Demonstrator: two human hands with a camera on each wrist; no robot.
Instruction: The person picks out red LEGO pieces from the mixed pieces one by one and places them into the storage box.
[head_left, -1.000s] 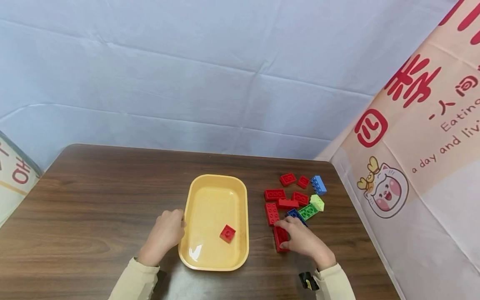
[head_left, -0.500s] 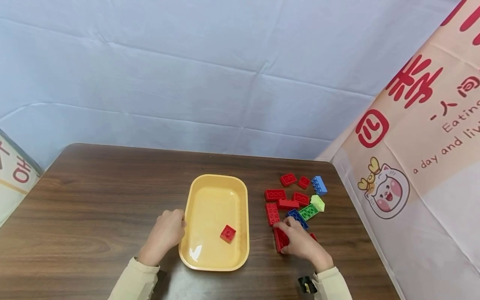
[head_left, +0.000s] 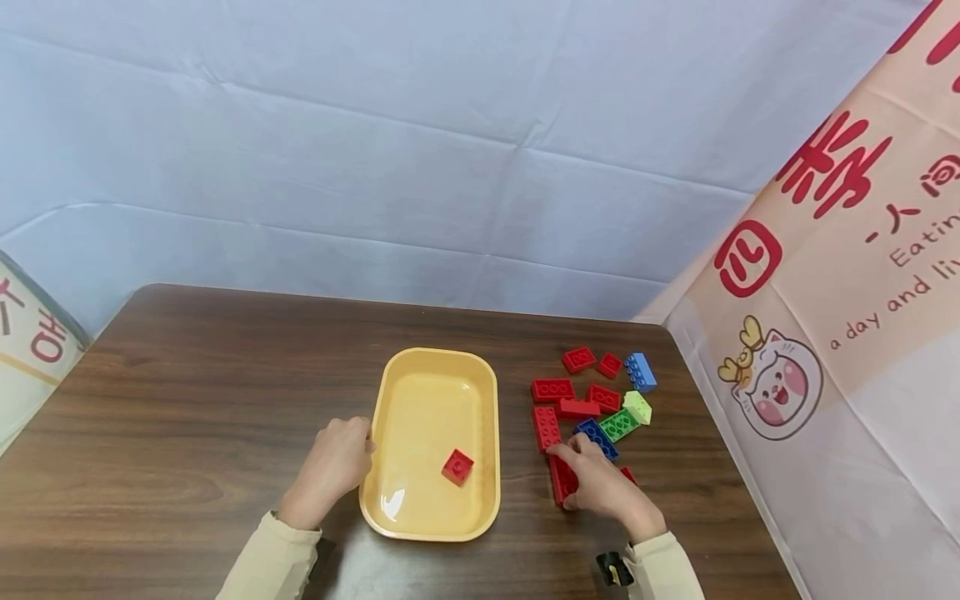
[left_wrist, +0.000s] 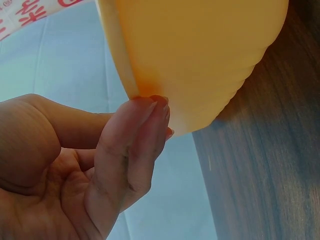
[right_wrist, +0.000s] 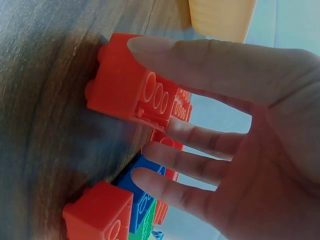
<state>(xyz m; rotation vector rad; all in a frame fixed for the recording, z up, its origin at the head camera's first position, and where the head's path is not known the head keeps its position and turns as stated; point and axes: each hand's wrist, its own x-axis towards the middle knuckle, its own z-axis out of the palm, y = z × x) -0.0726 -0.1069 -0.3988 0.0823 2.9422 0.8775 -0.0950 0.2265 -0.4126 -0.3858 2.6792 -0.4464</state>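
In the head view my left hand (head_left: 332, 468) pinches the left rim of a yellow tray (head_left: 378, 392); the left wrist view shows thumb and fingers meeting at the rim of the tray (left_wrist: 210, 45). A red brick (head_left: 457, 467) lies inside the tray. My right hand (head_left: 600, 483) holds a long red brick (head_left: 557, 483) on the table, partly covering it. Seen from the right wrist, the thumb lies along one end of this brick (right_wrist: 117, 80), hollow side showing, with a fingertip at its other end.
Beyond the right hand lie several red bricks (head_left: 547, 428), a dark blue brick (head_left: 597, 440), a green one (head_left: 619, 425), a light green one (head_left: 637, 407) and a light blue one (head_left: 641, 372). Another red brick (right_wrist: 100, 212) sits beside the right hand.
My right hand has shifted slightly left and closed in on the long red brick, uncovering more of the dark blue brick and a red brick to its right. My left hand stays on the rim.
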